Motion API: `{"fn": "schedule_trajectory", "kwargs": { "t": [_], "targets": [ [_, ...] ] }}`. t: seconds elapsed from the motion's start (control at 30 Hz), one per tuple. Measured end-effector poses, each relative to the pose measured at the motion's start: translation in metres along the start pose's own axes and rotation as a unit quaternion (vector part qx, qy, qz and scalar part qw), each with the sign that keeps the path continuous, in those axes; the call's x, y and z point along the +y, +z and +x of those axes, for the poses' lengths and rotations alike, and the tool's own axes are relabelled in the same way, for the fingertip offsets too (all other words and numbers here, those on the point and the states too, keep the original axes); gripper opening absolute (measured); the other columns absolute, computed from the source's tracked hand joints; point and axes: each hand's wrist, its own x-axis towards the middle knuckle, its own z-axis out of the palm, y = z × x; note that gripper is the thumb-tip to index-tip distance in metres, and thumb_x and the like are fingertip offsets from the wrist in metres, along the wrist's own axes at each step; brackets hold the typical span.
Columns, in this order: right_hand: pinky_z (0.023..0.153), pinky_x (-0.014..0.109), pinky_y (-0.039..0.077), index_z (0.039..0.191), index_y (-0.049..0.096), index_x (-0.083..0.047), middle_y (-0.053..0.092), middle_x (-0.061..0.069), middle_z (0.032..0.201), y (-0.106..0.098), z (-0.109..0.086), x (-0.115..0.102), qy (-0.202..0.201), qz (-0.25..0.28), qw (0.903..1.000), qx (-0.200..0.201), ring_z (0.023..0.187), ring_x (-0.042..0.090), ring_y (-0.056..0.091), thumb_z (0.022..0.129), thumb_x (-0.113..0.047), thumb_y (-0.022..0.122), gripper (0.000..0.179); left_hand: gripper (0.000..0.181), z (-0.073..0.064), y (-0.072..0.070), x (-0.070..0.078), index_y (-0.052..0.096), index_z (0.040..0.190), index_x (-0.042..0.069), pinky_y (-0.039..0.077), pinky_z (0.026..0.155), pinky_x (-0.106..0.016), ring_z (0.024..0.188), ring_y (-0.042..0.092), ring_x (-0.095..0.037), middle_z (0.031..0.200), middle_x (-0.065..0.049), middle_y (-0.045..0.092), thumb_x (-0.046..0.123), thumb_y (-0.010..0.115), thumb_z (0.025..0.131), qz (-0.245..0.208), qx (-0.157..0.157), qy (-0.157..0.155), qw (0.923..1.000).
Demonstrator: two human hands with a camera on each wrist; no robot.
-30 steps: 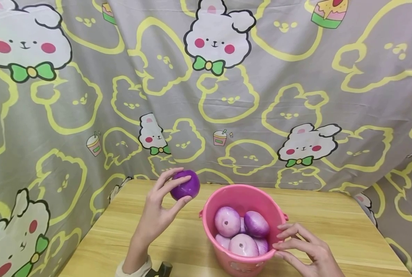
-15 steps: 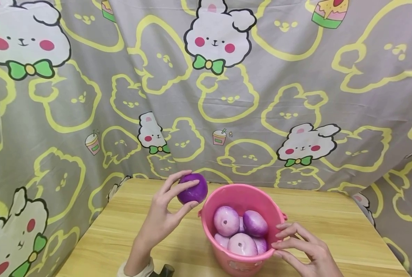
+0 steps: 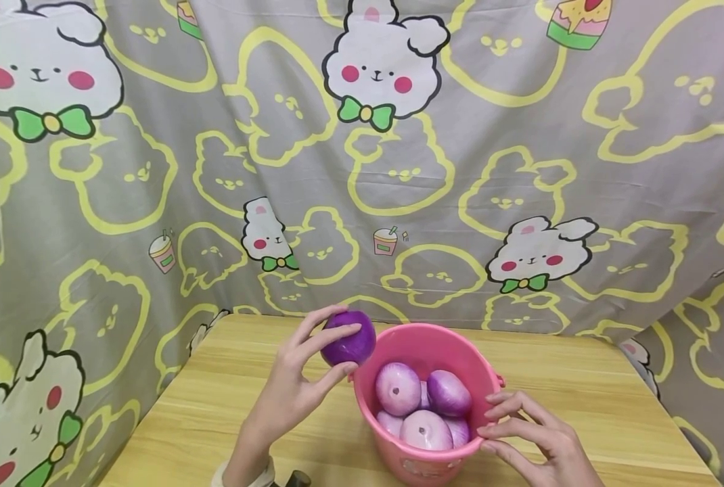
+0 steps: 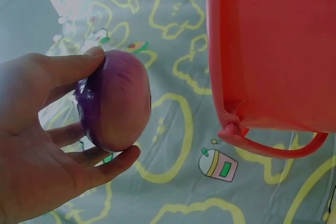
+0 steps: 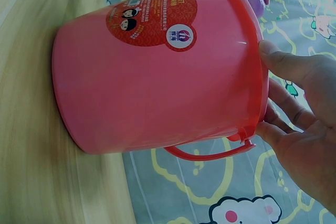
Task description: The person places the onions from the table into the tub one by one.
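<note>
My left hand (image 3: 298, 382) holds a glossy purple onion (image 3: 354, 341) between thumb and fingers, just beside the left rim of a pink bucket (image 3: 425, 348). In the left wrist view, the paler side of this onion (image 4: 126, 103) faces the bucket, with a gap between them. Several purple-and-white onions (image 3: 398, 389) lie inside the bucket; those lower down are partly hidden. At the bucket's right side, my right hand (image 3: 538, 439) grips the rim. The right wrist view has its thumb (image 5: 286, 61) on the rim, while the other fingers are partly hidden behind it.
The bucket stands on a wood-grain table (image 3: 587, 406). Its pink handle (image 5: 210, 156) hangs along the far side. A patterned grey curtain (image 3: 411, 203) rises behind and at both sides of the table. A dark piece (image 3: 298, 479) shows by my left wrist.
My left hand has carried its onion rightward and slightly down, closer to the bucket's rim. The right hand and bucket keep nearly the same place.
</note>
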Motion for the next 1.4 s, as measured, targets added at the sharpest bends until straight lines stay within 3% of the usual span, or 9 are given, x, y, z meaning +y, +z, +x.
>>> {"fn": "schedule_trajectory", "kwargs": {
  "t": [0.67,1.17,1.4],
  "targets": [
    [0.104,0.015,0.044,0.1,0.079,-0.02,0.067,0.002,0.111,0.003,0.001,0.008,-0.033,0.009,0.9993,0.011,0.119,0.018,0.06,0.059,0.012,0.092,0.053,0.046,-0.001,0.011,0.002,0.069,0.133,0.021,0.055,0.101,-0.039,0.132,0.054,-0.027,0.149,-0.008,0.051,0.014,0.082,0.089,-0.008,-0.019,-0.007,0.9998],
    [0.106,0.018,0.044,0.101,0.078,-0.017,0.067,0.005,0.11,0.003,0.0,0.011,-0.058,0.02,0.998,0.015,0.12,0.017,0.059,0.062,0.009,0.092,0.049,0.043,0.001,0.02,0.008,0.068,0.133,0.019,0.057,0.097,-0.036,0.134,0.053,-0.029,0.15,-0.006,0.05,0.014,0.079,0.092,-0.038,-0.037,0.008,0.9986],
    [0.103,0.015,0.045,0.099,0.079,-0.019,0.067,0.002,0.111,0.002,-0.001,0.007,-0.03,0.009,0.9994,0.013,0.119,0.016,0.06,0.06,0.012,0.092,0.052,0.043,0.002,0.023,0.009,0.068,0.134,0.017,0.057,0.096,-0.035,0.132,0.055,-0.03,0.151,-0.008,0.049,0.011,0.078,0.092,-0.055,-0.048,0.019,0.9972]
  ]
}}
